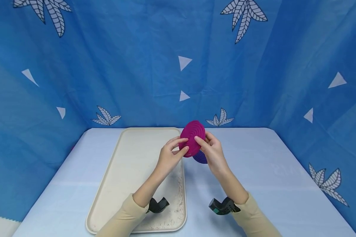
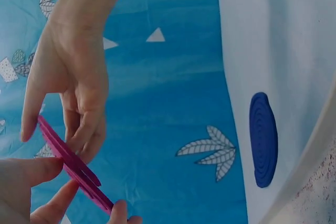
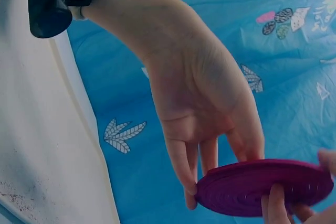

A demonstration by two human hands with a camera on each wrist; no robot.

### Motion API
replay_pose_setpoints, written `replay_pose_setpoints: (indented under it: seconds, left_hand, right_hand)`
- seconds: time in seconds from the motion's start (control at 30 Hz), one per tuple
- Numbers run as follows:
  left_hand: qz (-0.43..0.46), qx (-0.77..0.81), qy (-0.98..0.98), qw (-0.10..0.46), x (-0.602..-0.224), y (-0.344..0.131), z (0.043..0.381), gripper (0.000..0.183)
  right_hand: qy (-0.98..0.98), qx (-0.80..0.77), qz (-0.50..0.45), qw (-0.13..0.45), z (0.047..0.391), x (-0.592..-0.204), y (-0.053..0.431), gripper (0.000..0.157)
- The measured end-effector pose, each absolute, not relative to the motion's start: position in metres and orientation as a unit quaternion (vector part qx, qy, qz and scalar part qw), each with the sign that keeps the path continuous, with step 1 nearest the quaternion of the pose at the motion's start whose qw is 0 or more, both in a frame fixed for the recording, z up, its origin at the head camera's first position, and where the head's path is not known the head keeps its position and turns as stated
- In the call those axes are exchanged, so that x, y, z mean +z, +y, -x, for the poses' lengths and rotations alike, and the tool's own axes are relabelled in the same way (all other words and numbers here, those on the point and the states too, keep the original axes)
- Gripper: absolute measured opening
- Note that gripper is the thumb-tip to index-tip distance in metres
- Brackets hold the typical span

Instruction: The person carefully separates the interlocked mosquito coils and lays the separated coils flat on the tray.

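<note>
A magenta round coaster (image 1: pixel 192 136) with concentric ridges is held up above the table between both hands. My left hand (image 1: pixel 168 156) pinches its lower left edge, thumb and fingers on opposite sides. At the right edge, my right hand (image 1: pixel 216 156) grips it with the thumb on the ridged face and the fingers behind. Seen edge-on in the left wrist view, the magenta coaster (image 2: pixel 73 163) shows what looks like two thin layers; I cannot tell if it is more than one piece. A blue ridged coaster (image 1: pixel 200 158) lies on the table behind, partly hidden.
A cream rectangular tray (image 1: pixel 136 164) with a raised rim and worn specks lies left of centre, under my left forearm. The white-covered table (image 1: pixel 249 171) extends to the right. Blue patterned cloth (image 1: pixel 154 65) hangs at the back and sides.
</note>
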State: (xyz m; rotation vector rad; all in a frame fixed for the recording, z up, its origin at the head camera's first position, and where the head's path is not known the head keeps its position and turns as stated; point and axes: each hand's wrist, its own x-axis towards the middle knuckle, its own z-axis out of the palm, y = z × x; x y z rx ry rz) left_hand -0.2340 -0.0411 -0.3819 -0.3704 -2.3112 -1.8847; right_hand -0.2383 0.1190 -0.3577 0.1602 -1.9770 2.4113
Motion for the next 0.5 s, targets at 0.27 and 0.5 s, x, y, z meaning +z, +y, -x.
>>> replay_pose_setpoints:
  seconds: [0.27,0.5]
  left_hand:
    - [0.093,-0.666,-0.739,0.051,-0.3741,-0.0418,0.2328,0.034]
    - [0.121,-0.651,-0.746,0.070,-0.3721,-0.0440,0.2314,0.034]
  right_hand:
    - [-0.682,0.716,-0.150,-0.013,0.2413,-0.3571,0.1231,0.046]
    - [-0.655,0.733,-0.183,-0.016,0.2476,-0.3630,0.1235,0.045]
